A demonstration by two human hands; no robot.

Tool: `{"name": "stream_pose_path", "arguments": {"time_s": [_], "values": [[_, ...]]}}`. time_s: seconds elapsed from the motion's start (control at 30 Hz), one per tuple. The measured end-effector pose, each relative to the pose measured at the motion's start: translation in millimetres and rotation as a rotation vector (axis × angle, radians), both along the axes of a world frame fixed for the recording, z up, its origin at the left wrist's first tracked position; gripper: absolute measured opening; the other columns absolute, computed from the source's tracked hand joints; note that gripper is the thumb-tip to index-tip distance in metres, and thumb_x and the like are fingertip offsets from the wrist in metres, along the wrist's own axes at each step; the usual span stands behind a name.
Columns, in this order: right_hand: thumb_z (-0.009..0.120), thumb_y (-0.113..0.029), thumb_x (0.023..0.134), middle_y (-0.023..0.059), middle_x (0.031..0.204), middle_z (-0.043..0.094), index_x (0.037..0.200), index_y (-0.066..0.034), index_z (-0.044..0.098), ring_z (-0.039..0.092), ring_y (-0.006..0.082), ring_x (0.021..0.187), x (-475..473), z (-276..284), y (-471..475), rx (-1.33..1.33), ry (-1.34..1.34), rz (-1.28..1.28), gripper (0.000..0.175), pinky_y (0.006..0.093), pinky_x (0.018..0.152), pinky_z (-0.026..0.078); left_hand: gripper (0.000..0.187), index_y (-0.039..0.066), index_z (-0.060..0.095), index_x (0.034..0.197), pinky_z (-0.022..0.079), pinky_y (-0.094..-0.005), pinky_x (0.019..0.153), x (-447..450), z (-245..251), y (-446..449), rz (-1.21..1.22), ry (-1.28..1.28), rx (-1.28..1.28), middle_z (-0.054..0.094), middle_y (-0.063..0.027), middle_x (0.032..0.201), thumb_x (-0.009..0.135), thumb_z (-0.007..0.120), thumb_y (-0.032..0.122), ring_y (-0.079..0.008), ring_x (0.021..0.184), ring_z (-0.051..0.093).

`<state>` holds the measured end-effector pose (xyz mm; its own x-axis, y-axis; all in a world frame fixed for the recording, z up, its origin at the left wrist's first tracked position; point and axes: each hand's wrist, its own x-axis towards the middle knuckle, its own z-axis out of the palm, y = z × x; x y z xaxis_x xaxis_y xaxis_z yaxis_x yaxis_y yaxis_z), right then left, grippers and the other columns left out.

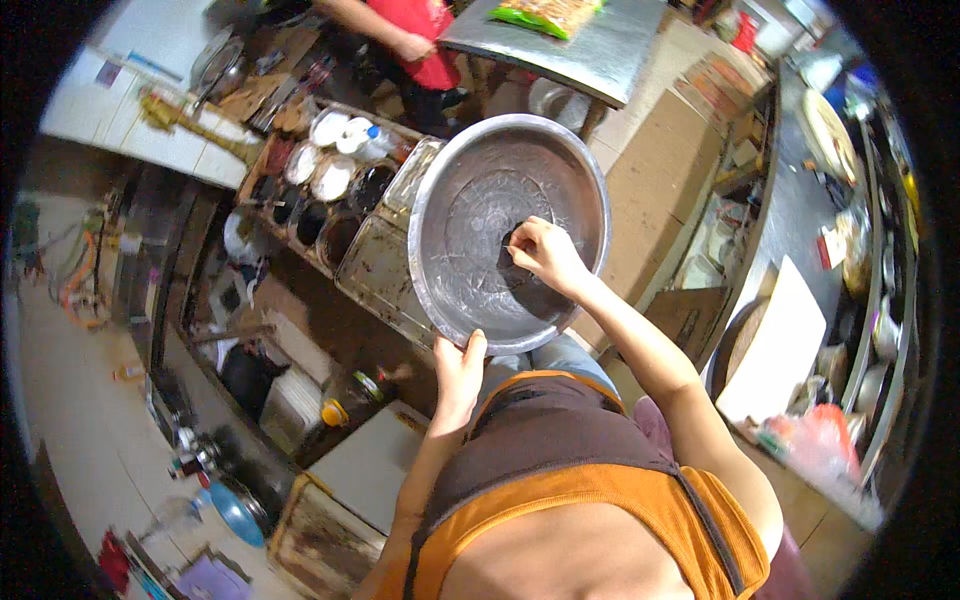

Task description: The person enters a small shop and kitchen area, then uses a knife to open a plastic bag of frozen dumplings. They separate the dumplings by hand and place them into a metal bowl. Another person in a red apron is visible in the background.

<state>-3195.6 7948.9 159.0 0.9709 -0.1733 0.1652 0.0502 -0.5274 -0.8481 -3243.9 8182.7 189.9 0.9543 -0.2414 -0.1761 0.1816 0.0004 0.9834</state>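
Observation:
A large round stainless steel basin [487,161] is held out in front of me, tilted so that its inside shows. My left hand [459,375] grips its near rim, with the thumb over the edge. Inside the basin, thin pale shreds or scratch-like marks [480,279] show on the metal; I cannot tell which. Over the basin's middle is my right hand [546,253], its fingers curled and pinched together. Whether something thin is between those fingertips is too small to tell. The right hand's dark shadow falls on the metal beneath.
Left of the basin stands a rack of seasoning containers [334,176] beside metal trays [386,266]. A person in a red shirt [431,64] is beyond, near a steel table [559,56] bearing a green-edged food packet [546,15]. On the right, a steel counter [787,217] holds a white board [780,349].

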Motion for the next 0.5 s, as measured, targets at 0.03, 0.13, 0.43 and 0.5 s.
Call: {"name": "stream_pose_path", "arguments": {"time_s": [0.03, 0.13, 0.43, 0.5], "values": [[0.07, -0.012, 0.078, 0.0128, 0.08, 0.062, 0.083, -0.0015, 0.064, 0.065, 0.0262, 0.073, -10, 3, -3, 0.063, -0.001, -0.032, 0.013, 0.0356, 0.069, 0.052, 0.034, -0.007, 0.049, 0.12, 0.05, -0.0303, 0.081, 5, 1, -1, -0.01, 0.066, -0.014, 0.062, -0.0111, 0.107, 0.089, 0.059, 0.002, -0.0168, 0.09, 0.06], [0.067, -0.008, 0.084, 0.0081, 0.084, 0.066, 0.089, -0.0006, 0.06, 0.066, 0.0157, 0.078, -48, 8, -18, 0.392, 0.029, -0.164, 0.011, 0.029, 0.071, 0.052, 0.037, -0.005, 0.045, 0.126, 0.053, -0.0279, 0.075, 20, -14, 0, -0.037, 0.201, -0.044, 0.059, -0.0125, 0.112, 0.091, 0.056, 0.002, -0.0168, 0.09, 0.061], [0.056, -0.002, 0.093, 0.0126, 0.095, 0.07, 0.113, 0.0019, 0.065, 0.069, 0.0161, 0.08, -179, -86, -183, 0.766, -0.016, -1.159, 0.022, 0.0253, 0.068, 0.053, 0.049, -0.001, 0.039, 0.134, 0.06, -0.044, 0.075, 104, -7, 3, 0.126, 0.315, -0.183, 0.051, -0.0175, 0.126, 0.087, 0.054, 0.0, -0.0285, 0.105, 0.06], [0.053, -0.002, 0.092, 0.0105, 0.092, 0.069, 0.106, 0.0013, 0.063, 0.069, 0.0185, 0.077, -200, -152, -223, 1.089, -0.285, -1.481, 0.017, 0.0275, 0.066, 0.053, 0.049, -0.001, 0.042, 0.133, 0.058, -0.0461, 0.082, 120, -6, 8, 0.184, 0.379, -0.217, 0.05, -0.0169, 0.128, 0.086, 0.053, -0.001, -0.0289, 0.107, 0.059]]}}
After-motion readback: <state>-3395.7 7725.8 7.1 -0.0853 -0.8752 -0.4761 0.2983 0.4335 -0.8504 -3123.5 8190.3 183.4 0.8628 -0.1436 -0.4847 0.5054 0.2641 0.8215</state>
